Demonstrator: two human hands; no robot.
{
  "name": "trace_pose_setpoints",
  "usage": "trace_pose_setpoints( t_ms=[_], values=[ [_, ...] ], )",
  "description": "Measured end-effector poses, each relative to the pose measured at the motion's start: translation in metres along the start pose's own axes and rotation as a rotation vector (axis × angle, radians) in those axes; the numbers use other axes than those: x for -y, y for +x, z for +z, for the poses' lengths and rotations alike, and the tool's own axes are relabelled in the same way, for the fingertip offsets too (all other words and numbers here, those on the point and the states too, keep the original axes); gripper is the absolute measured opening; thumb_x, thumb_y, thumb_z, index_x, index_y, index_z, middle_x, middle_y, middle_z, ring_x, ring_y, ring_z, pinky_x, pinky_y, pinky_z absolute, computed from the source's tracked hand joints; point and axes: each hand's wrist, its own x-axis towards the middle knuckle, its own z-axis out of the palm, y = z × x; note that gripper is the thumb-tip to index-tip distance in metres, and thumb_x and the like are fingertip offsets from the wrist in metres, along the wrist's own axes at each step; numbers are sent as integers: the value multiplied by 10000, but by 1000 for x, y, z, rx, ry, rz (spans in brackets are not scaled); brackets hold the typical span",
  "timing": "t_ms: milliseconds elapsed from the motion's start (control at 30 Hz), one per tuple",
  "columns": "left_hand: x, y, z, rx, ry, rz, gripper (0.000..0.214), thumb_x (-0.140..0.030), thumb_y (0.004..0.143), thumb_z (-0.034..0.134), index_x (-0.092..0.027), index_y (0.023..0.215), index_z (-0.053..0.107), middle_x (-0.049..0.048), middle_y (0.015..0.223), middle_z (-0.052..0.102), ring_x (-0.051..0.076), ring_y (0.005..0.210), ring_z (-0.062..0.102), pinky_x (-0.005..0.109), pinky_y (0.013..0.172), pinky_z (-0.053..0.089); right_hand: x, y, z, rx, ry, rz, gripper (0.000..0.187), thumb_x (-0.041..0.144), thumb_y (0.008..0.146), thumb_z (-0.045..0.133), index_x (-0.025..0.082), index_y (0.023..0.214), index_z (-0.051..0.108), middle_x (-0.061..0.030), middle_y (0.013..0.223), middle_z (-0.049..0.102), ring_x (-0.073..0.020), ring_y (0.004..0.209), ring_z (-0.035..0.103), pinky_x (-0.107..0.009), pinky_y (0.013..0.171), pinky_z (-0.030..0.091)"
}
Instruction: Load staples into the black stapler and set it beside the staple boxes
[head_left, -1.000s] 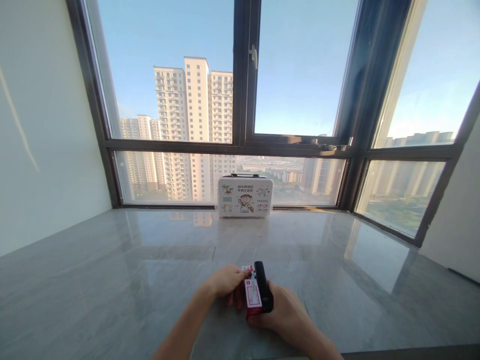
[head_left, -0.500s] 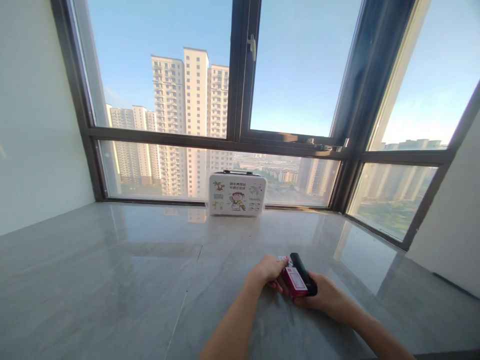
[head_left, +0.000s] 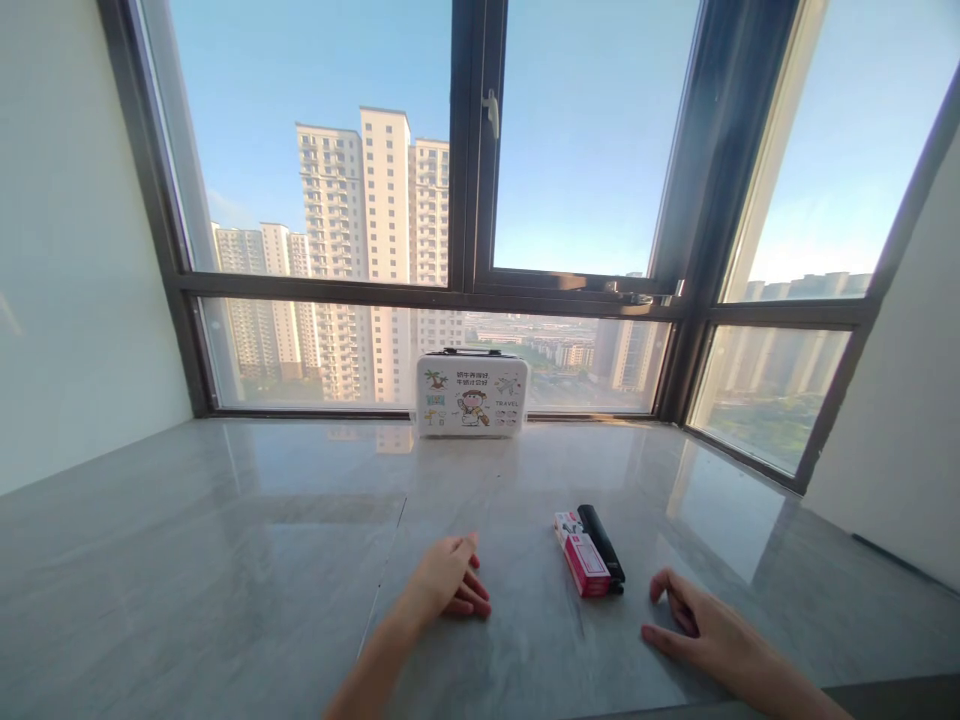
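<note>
A small pink-and-white box (head_left: 583, 560) lies on the grey marbled surface. Right against its right side is a long black object (head_left: 602, 548) that looks like a stapler. To the left of the box, my left hand (head_left: 448, 578) hovers or rests near the surface, empty, its fingers loosely stretched and somewhat apart. My right hand (head_left: 694, 625) is to the right of the black object and a little nearer to me, with thumb and fingers apart and nothing in them. Neither hand touches the two things.
A white carrying case (head_left: 472, 397) with cartoon prints and a black handle stands upright at the back, close to the window frame (head_left: 315, 288). A wall (head_left: 75, 250) bounds the left side. The marbled surface (head_left: 225, 570) shows a thin seam running toward me.
Both hands have let go of the box and the black object, which stay side by side on the surface. My left hand has moved left, my right hand right. The view has shifted slightly.
</note>
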Motion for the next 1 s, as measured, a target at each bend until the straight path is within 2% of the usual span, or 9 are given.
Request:
trace_pose_setpoints(
  t_ms=[100,200,333,433,500,533,633,733,1000],
  values=[
    [32,-35,-39,-137,-73,76,503,-690,900,386,-220,939,564,79,898,766,225,826,761,361,771,602,34,-18,13,59,-78,-76,361,586,869,589,228,838,615,11,713,636,-159,664,560,-267,599,331],
    [52,-53,-56,-260,-60,285,424,-589,914,435,-215,1040,591,98,1098,741,237,1042,713,384,941,556,90,-23,38,53,-129,-185,303,500,928,539,228,813,607,14,738,668,-158,680,581,-268,610,306],
    [52,-60,-47,-277,446,486,483,-484,952,439,-244,1358,542,83,1455,563,235,1389,472,437,1188,337,160,-8,76,38,-106,-277,236,461,909,589,242,844,648,33,744,680,-152,700,598,-262,619,297],
    [48,-60,-35,-261,807,500,545,-498,982,391,-285,1480,448,46,1584,406,244,1497,295,518,1247,182,190,7,95,24,-19,-336,185,411,900,603,252,954,682,21,813,691,-163,786,611,-256,682,368],
    [46,-60,-30,-268,930,469,558,-520,1002,324,-297,1506,414,34,1613,345,247,1516,244,550,1247,158,200,15,102,23,19,-418,260,390,878,632,288,1111,682,3,1033,709,-195,1016,609,-280,863,411],
    [46,-60,-29,-273,966,456,565,-527,1008,298,-300,1515,397,30,1617,333,245,1519,235,557,1244,167,202,18,105,28,12,-449,361,399,869,643,313,1219,653,-6,1192,682,-219,1172,561,-315,984,385],
    [45,-62,-29,-278,1028,435,578,-538,1011,269,-305,1532,365,11,1620,320,239,1521,228,560,1238,193,202,22,113,53,-82,-423,646,502,907,579,323,1507,419,-11,1566,422,-278,1491,238,-438,1207,162],
    [43,-64,-30,-281,1052,417,577,-526,1010,278,-302,1535,360,5,1621,314,235,1521,228,554,1239,198,202,22,121,54,-163,-341,709,609,966,412,287,1581,266,17,1649,243,-277,1541,59,-493,1240,43],
    [40,-67,-30,-273,1001,415,574,-510,1003,287,-297,1528,380,18,1619,318,249,1521,224,548,1241,186,212,16,124,25,-227,-293,712,701,970,254,334,1580,241,67,1645,190,-280,1541,77,-548,1242,60]
  ],
)
